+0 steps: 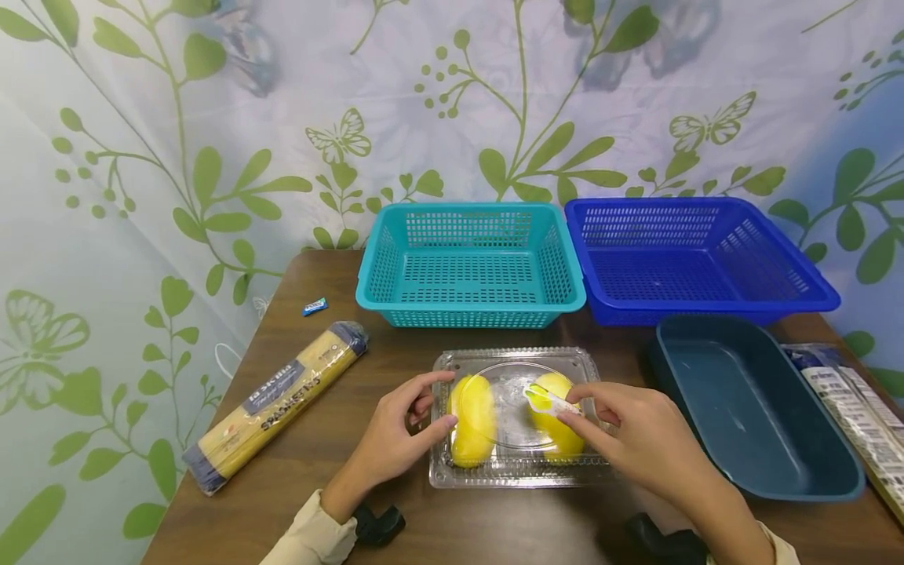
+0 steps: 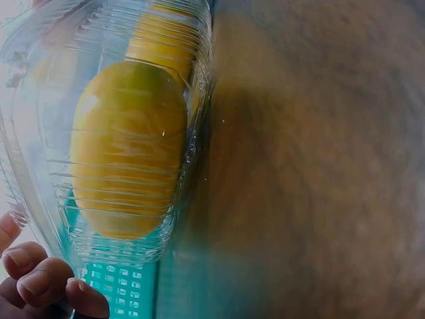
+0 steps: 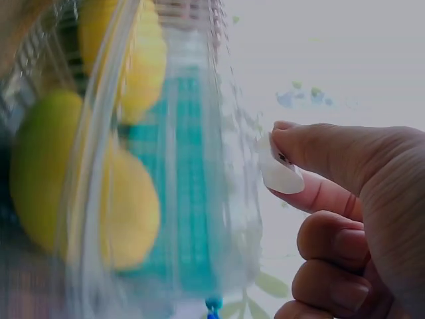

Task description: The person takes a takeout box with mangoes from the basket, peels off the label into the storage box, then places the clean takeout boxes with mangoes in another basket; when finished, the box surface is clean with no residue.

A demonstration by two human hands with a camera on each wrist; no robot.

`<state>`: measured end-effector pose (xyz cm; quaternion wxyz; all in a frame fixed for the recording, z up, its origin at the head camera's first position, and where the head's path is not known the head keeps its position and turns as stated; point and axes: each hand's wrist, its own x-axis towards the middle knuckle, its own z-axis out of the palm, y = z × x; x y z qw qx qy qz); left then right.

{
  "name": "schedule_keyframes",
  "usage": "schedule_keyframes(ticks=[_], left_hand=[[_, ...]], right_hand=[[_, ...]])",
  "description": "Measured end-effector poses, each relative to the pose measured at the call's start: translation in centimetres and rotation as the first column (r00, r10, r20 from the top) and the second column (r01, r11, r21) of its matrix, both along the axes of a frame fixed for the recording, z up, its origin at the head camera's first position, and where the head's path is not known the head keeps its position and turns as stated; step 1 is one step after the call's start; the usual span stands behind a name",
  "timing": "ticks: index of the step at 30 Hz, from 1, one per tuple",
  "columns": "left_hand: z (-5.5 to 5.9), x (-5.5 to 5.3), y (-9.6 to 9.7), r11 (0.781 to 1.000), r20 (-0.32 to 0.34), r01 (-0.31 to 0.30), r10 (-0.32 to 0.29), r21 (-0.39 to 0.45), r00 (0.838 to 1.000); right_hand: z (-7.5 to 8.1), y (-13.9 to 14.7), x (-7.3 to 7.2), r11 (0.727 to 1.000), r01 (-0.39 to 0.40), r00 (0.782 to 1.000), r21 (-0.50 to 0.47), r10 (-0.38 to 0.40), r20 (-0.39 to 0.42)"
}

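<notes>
The reference item is a clear plastic container (image 1: 494, 477) resting on the brown counter (image 1: 339, 408). Two yellow fruits are visible through its transparent walls: the left fruit (image 1: 472, 420) lies lengthwise at the container's left side, the right fruit (image 1: 560, 441) at its right side.

The right hand (image 1: 636, 424) is above the container's right side. Its thumb and index finger are closed together, pinching a white and yellow label (image 1: 547, 402) above the lid; the remaining fingers are curled, as shown in the right wrist view. Whether the label touches the lid cannot be determined.

The left hand (image 1: 399, 428) is at the container's left edge. Its thumb and index finger are spread apart, the other fingers loosely bent, with nothing gripped. Contact between the fingertips and the container cannot be confirmed.

Surrounding items, relative to the container:
- Directly behind: a turquoise basket (image 1: 469, 318).
- Behind and to the right: a blue basket (image 1: 713, 304).
- To the right: a dark teal tub (image 1: 763, 431), with printed packaging (image 1: 851, 404) beyond it.
- To the left: a spaghetti pack (image 1: 282, 408), set diagonally.
- Behind and to the left: a small blue packet (image 1: 315, 306).
</notes>
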<state>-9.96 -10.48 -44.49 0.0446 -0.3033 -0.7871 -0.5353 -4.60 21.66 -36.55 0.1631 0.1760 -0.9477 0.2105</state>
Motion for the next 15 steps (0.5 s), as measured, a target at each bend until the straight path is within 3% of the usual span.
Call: schedule_keyframes(ticks=[8, 15], left_hand=[[-0.1, 0.1, 0.2, 1.0, -0.003, 0.001, -0.001, 0.003, 1.0], [-0.1, 0.0, 0.0, 1.0, 0.01, -0.004, 0.004, -0.001, 1.0]], right_hand=[[0.5, 3.0, 0.9, 0.994, 0.096, 0.993, -0.042, -0.098, -0.058], [0.7, 6.1, 1.3, 0.978, 0.196, 0.97, -0.069, -0.204, -0.134]])
